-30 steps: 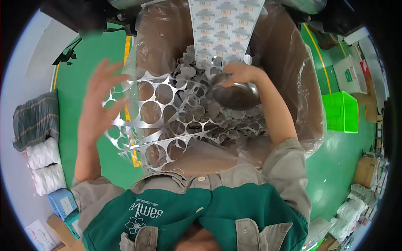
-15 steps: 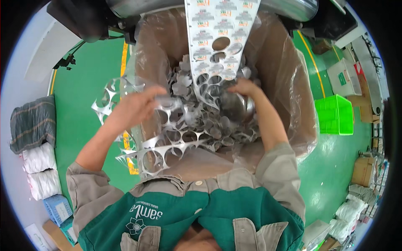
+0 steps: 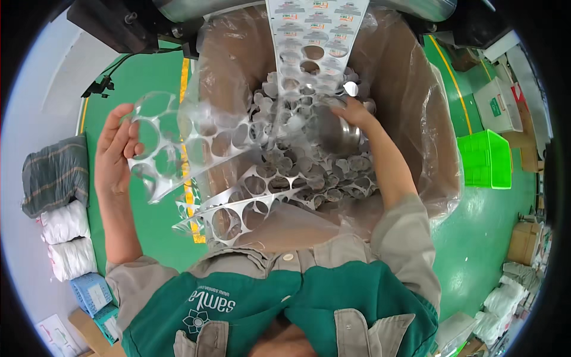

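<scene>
From the left hand (image 3: 116, 149), a punched sheet (image 3: 189, 143) stretches rightward over the near box's (image 3: 398, 77) left side. Inside, discs (image 3: 285, 163) lie left of and below the right hand (image 3: 355, 113), which is on a cylinder (image 3: 345, 141). Ahead hangs a strip (image 3: 318, 27); well right stands a crate (image 3: 485, 159).

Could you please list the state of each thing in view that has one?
Perforated silvery strip, spread out, held by left hand
Rounded silvery metal object, held by right hand, blurred
Printed white sheet, hanging, partly punched through
Large brown plastic-lined box, open, partly filled
Bright green plastic crate, open
</scene>
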`<state>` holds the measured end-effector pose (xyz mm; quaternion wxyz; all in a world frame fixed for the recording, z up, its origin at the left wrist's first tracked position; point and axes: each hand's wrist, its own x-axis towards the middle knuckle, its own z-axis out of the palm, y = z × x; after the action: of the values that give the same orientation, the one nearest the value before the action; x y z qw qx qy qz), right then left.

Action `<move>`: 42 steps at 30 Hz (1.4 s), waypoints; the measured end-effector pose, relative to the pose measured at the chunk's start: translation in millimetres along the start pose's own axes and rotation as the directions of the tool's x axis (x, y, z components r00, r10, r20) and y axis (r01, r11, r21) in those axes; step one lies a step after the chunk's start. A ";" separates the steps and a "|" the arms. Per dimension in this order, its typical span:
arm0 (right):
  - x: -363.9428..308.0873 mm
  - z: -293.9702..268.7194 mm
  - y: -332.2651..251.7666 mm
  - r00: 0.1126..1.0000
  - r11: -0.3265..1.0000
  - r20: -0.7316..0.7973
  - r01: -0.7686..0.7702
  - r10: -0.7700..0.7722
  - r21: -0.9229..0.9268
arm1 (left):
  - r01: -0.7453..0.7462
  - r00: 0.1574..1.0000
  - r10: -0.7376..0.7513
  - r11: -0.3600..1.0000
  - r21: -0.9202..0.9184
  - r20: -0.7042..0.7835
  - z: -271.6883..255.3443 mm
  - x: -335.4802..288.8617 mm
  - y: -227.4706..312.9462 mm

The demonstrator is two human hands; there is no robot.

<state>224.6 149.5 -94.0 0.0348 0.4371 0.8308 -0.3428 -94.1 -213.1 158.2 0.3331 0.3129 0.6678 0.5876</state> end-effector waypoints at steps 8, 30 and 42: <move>-16.0 -31.2 -20.6 0.920 0.819 0.380 0.148 0.092 -0.555 | -0.498 0.823 0.064 0.560 0.662 0.564 107.3 -47.8 21.6; -24.4 19.1 -40.3 0.889 0.912 0.457 0.203 -0.019 -0.356 | 0.031 0.999 -0.028 0.985 -0.168 0.020 22.5 -13.3 -12.7; 14.3 12.0 44.4 0.993 0.251 -0.102 0.112 -0.055 0.962 | 0.097 0.972 0.064 0.763 0.639 -0.224 -130.0 -7.3 -67.6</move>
<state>246.3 169.3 -132.2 -0.2767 0.3309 0.4715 -0.7692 -197.2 -301.7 103.0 0.1296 0.3316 0.8659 0.3515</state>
